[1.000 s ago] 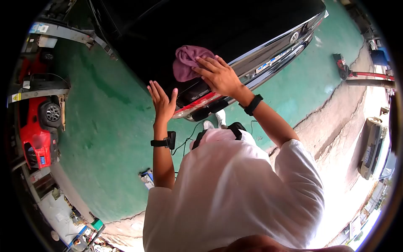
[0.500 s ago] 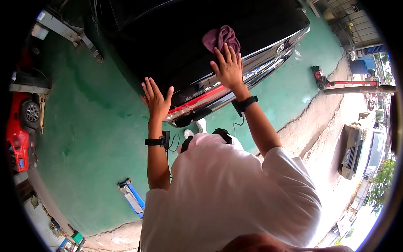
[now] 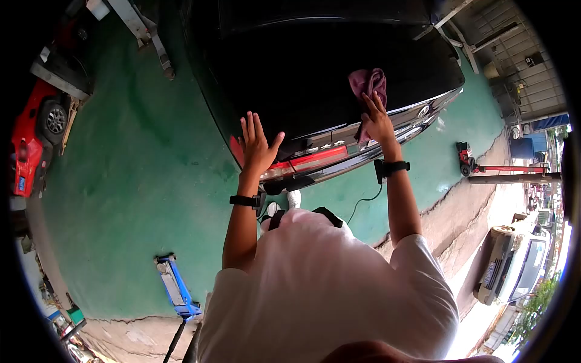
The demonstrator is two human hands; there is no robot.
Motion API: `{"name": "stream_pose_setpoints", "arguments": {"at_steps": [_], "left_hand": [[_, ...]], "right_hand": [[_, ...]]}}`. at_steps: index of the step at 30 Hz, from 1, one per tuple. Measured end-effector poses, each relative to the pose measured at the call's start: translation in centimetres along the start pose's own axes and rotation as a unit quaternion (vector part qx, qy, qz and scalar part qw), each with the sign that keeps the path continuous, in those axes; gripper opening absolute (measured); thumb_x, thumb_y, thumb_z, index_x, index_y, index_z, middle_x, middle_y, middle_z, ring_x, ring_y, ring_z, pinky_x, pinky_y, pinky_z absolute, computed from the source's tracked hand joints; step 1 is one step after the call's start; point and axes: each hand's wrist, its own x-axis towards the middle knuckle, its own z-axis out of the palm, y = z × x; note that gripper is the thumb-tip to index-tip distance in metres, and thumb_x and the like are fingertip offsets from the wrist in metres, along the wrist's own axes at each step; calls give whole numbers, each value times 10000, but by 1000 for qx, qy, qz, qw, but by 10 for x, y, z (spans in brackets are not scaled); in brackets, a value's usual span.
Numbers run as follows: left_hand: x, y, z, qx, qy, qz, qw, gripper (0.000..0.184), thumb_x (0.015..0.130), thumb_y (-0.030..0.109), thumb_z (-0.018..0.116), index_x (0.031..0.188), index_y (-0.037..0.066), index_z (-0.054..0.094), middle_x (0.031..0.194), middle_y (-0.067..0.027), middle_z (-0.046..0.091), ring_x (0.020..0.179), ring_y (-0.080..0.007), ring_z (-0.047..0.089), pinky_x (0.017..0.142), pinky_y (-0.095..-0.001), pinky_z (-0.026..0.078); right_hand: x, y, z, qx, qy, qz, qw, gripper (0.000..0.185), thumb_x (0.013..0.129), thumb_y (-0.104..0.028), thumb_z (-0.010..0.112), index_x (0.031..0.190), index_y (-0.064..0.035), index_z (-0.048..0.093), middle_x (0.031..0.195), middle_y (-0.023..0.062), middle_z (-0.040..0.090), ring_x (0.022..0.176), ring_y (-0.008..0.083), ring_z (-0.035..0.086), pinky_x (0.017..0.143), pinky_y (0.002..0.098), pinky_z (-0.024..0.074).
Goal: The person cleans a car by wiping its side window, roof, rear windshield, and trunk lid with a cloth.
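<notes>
A black car [image 3: 290, 78] stands in front of me, its rear end nearest, with a red tail light strip [image 3: 318, 158] along the edge. My right hand [image 3: 378, 124] rests on a crumpled purple cloth [image 3: 368, 81] at the rear edge of the trunk lid, its fingers extended over the cloth. Part of the cloth hangs below the palm. My left hand [image 3: 259, 145] is spread, with nothing in it, near the car's left rear corner. Whether it touches the paint cannot be told. Both wrists wear black bands.
A blue floor jack [image 3: 177, 287] is on the green floor at lower left. A red car [image 3: 35, 136] and grey lift arms [image 3: 136, 24] are at the left. On the right are a red jack [image 3: 484, 168] and a white vehicle [image 3: 511, 266]. A cable trails near my feet.
The cloth and my right hand have moved right along the trunk edge. My left hand stays spread near the left corner. The view has shifted and turned.
</notes>
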Motion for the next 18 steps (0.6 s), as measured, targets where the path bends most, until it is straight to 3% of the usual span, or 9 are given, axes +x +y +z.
{"name": "stream_pose_setpoints", "arguments": {"at_steps": [1,3,4,6,8,10,14,16,18], "left_hand": [[-2,1,-1,2,-9,-10,1000,1030,937,666,541,1603,-4,129,1695,-170,69,1560,-396,38,1145,-715,219],[-2,2,-2,-15,5,-9,1000,983,938,658,548,1620,71,154,1700,-153,57,1561,-396,24,1144,-723,205],[-3,3,-4,-6,2,-4,1000,935,940,653,548,1625,136,177,1701,-148,53,1561,-398,26,1143,-725,204],[-6,3,-3,-2,4,-3,1000,845,944,644,549,1621,253,228,1703,-140,47,1560,-403,31,1140,-730,201],[-5,3,-1,-12,7,-3,1000,791,947,637,548,1610,311,267,1704,-133,47,1559,-405,39,1136,-739,196],[-2,4,1,-5,19,7,1000,763,942,602,580,1586,280,329,1701,-134,67,1558,-405,53,1120,-749,218],[-4,-7,10,15,56,38,998,643,915,434,664,1446,125,477,1687,-159,121,1546,-430,98,1087,-754,282],[-4,-3,8,37,50,39,997,648,919,431,660,1452,117,468,1682,-172,126,1544,-435,102,1086,-752,286],[-5,-3,5,65,36,40,996,644,931,436,641,1456,109,460,1671,-210,133,1540,-445,109,1085,-737,309]], "right_hand": [[2,-6,-4,-11,-22,15,1000,710,797,-200,632,1492,-181,485,1590,256,341,1418,428,410,1143,449,401],[3,-35,-10,-65,-70,17,995,766,751,-158,652,1496,-176,475,1574,272,354,1361,440,473,1083,458,467],[0,-55,-12,-59,-70,3,996,790,729,-117,654,1495,-171,470,1520,279,432,1270,425,563,1000,466,528],[-7,-87,0,-32,-29,-60,997,685,733,-104,675,1406,-124,553,1313,195,636,1076,397,665,874,448,570],[-19,-122,12,17,-53,-62,996,549,721,-139,727,1261,-128,627,1231,133,687,878,375,713,772,434,592],[-34,-148,39,4,-11,-120,993,426,715,-165,762,1133,-137,687,1257,98,686,908,340,721,768,413,599],[-53,-187,69,-17,-8,-166,986,418,771,-190,732,1177,-124,659,1277,85,662,1045,299,673,829,418,560],[-54,-191,79,-41,59,-226,972,407,772,-191,693,1166,-106,639,1251,100,634,1090,275,594,859,413,476],[-56,-185,85,-53,54,-239,968,432,761,-203,684,1178,-105,628,1239,106,620,1088,280,583,870,420,457]]}}
